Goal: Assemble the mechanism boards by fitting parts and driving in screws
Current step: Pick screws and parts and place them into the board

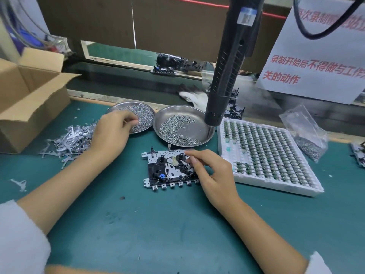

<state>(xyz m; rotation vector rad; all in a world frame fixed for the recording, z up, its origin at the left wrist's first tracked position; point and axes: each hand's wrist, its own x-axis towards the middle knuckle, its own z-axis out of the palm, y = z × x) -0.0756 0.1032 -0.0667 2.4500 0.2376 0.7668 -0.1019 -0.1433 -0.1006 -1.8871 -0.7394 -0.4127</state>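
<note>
Hands work apart: left hand pinches into the screws in the left dish, right hand pinches a part on the mechanism board beneath it on the bench.

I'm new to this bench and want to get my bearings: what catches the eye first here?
The black power screwdriver hanging down over the right-hand steel dish of screws. Below it, the mechanism board lies mid-table, with the right hand pinching a part on it. The left hand reaches into the other dish.
</note>
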